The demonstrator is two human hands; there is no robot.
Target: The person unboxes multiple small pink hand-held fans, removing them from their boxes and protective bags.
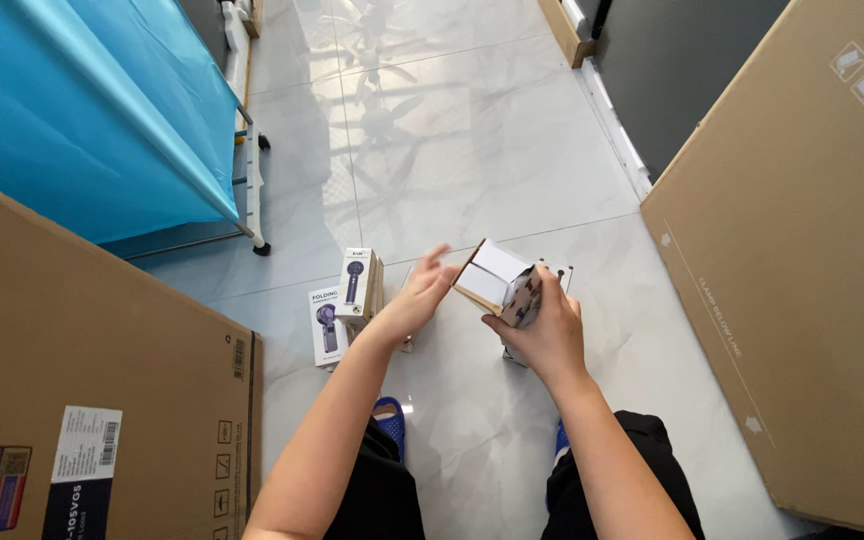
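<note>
the fingers of the right hand (544,330) are wrapped around a small carton (497,283), which is held tilted above the floor with its open white flaps turned up and to the left. the left hand (420,297) has its fingers spread loose, grasping nothing, with the fingertips just beside the carton's near edge (whether they touch it cannot be told). just left of that hand, two more small boxes rest on the pale tiled floor (472,150): an upright box (360,284) and, touching it, a flat box (328,326) lying face up. blue slippers (390,415) show between the person's knees. a big cardboard box (82,400) fills the lower left, a large cardboard panel (802,270) leans at the right, and a blue fabric cover (92,110) hangs on a frame at the upper left.
</note>
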